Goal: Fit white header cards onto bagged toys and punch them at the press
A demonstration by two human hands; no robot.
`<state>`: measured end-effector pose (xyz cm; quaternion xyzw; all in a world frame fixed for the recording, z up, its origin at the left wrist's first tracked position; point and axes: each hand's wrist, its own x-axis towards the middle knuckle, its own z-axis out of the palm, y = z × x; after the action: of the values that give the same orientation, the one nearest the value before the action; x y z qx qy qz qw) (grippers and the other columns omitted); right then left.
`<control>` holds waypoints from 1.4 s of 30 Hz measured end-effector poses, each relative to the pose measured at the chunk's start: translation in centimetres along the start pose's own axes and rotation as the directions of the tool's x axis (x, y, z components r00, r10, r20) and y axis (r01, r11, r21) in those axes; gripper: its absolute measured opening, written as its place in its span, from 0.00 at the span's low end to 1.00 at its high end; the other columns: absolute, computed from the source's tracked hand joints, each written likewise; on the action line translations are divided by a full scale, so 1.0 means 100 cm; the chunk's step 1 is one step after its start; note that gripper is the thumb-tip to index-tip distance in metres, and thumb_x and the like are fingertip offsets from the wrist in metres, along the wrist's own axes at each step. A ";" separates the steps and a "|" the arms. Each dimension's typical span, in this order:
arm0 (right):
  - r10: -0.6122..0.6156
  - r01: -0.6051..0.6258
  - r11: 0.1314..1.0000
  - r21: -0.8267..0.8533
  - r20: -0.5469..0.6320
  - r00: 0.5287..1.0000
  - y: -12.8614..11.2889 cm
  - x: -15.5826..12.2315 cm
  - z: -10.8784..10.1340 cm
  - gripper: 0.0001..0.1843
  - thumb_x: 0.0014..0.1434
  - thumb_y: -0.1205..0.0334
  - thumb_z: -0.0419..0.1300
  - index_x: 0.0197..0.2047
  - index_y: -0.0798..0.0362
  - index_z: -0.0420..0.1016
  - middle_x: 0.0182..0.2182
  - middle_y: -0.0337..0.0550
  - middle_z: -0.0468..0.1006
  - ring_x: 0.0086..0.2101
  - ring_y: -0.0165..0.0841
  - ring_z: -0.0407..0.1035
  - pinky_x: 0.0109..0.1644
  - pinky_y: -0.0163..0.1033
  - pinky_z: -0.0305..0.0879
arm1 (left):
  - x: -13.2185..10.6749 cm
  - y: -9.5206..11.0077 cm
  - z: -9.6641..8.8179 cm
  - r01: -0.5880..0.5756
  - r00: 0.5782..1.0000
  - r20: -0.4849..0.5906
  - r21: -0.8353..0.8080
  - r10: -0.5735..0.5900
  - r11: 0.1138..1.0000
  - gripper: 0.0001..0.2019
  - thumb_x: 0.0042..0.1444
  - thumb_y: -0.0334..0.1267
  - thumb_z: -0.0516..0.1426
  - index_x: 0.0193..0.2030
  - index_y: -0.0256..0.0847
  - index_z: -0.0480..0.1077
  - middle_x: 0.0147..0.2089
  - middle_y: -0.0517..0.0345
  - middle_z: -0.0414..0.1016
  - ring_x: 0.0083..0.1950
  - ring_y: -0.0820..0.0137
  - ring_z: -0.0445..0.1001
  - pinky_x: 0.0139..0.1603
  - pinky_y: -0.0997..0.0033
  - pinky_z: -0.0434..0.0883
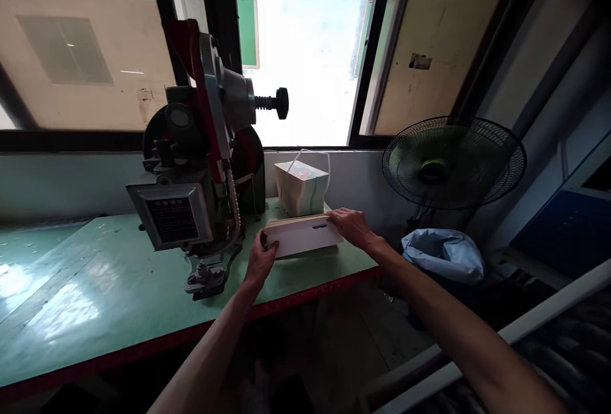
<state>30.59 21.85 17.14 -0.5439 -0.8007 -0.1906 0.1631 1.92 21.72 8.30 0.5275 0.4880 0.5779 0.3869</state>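
Observation:
Both my hands hold a white stack of cards (301, 239) tilted up at the front right of the green table. A small dark hang hole shows near its upper right. My left hand (260, 257) grips the left end, thumb on the front face. At the upper right corner, my right hand (351, 226) is closed on the edge, some fingers hidden behind. Just behind stands a taller stack of printed cards (301, 188) with a thin pale strap looped over it. A red and grey machine (210, 121) stands to the left of my left hand.
The green table (128, 274) has a red front edge. A black fan (453, 163) stands at the right, above a bin lined with a pale bag (443, 255). A window frame (370, 51) rises behind the table. A pale metal bar (563, 296) crosses the lower right.

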 end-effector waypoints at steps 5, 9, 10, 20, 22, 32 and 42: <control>0.006 -0.008 1.000 0.013 0.098 0.995 0.008 0.012 0.018 0.14 0.74 0.55 0.52 0.55 0.45 0.77 0.50 0.44 0.84 0.52 0.39 0.75 0.45 0.37 0.65 | -0.001 -0.008 0.005 0.004 1.000 -0.004 0.172 -0.004 0.985 0.28 0.57 0.38 0.60 0.64 0.38 0.65 0.63 0.41 0.74 0.62 0.55 0.74 0.62 0.55 0.71; 0.040 -0.041 0.999 0.003 0.183 0.982 0.012 0.017 0.026 0.16 0.74 0.56 0.52 0.58 0.45 0.76 0.51 0.46 0.83 0.49 0.40 0.77 0.46 0.38 0.67 | -0.008 -0.012 0.005 0.042 0.998 0.031 0.300 -0.054 0.953 0.29 0.57 0.39 0.60 0.66 0.35 0.63 0.63 0.37 0.73 0.63 0.52 0.73 0.63 0.52 0.69; 0.040 -0.042 0.999 0.005 0.196 0.980 0.014 0.018 0.027 0.16 0.74 0.56 0.53 0.58 0.45 0.76 0.51 0.47 0.83 0.49 0.40 0.77 0.46 0.38 0.67 | -0.010 -0.013 0.006 0.037 0.997 0.053 0.320 -0.056 0.947 0.29 0.58 0.40 0.59 0.66 0.34 0.63 0.62 0.37 0.74 0.62 0.52 0.74 0.63 0.52 0.70; -0.156 0.125 0.979 0.159 0.198 0.968 -0.006 0.056 0.010 0.36 0.59 0.45 0.69 0.66 0.47 0.70 0.64 0.50 0.73 0.62 0.48 0.66 0.64 0.49 0.63 | -0.024 -0.014 0.007 -0.133 0.989 0.116 0.491 0.087 0.861 0.22 0.59 0.40 0.57 0.60 0.39 0.68 0.55 0.44 0.79 0.57 0.54 0.76 0.58 0.55 0.71; -0.184 0.132 0.969 0.209 0.251 0.950 -0.020 0.071 0.008 0.46 0.54 0.40 0.71 0.71 0.48 0.64 0.68 0.52 0.68 0.65 0.51 0.63 0.67 0.52 0.59 | -0.025 -0.014 0.007 -0.138 0.990 0.106 0.495 0.098 0.858 0.24 0.59 0.40 0.57 0.62 0.40 0.67 0.58 0.43 0.78 0.60 0.53 0.75 0.60 0.54 0.70; -0.179 0.036 0.958 0.286 0.492 0.852 -0.036 0.085 0.030 0.47 0.44 0.41 0.76 0.66 0.41 0.71 0.58 0.45 0.79 0.56 0.52 0.72 0.56 0.45 0.67 | -0.024 -0.016 0.008 -0.169 0.984 0.147 0.555 0.104 0.814 0.24 0.58 0.43 0.58 0.61 0.39 0.68 0.58 0.42 0.77 0.61 0.51 0.73 0.60 0.56 0.68; -0.261 0.149 0.951 0.271 0.443 0.858 -0.061 0.088 0.044 0.55 0.46 0.40 0.74 0.73 0.40 0.60 0.69 0.47 0.66 0.64 0.53 0.65 0.68 0.56 0.58 | -0.026 -0.017 0.010 -0.050 0.997 0.070 0.614 0.008 0.787 0.29 0.58 0.48 0.58 0.64 0.36 0.65 0.63 0.37 0.74 0.65 0.48 0.70 0.61 0.55 0.67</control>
<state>21.55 29.08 16.67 -0.4625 -0.8863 0.0247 0.0023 3.13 19.79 5.98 0.6503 0.6288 0.3763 0.2004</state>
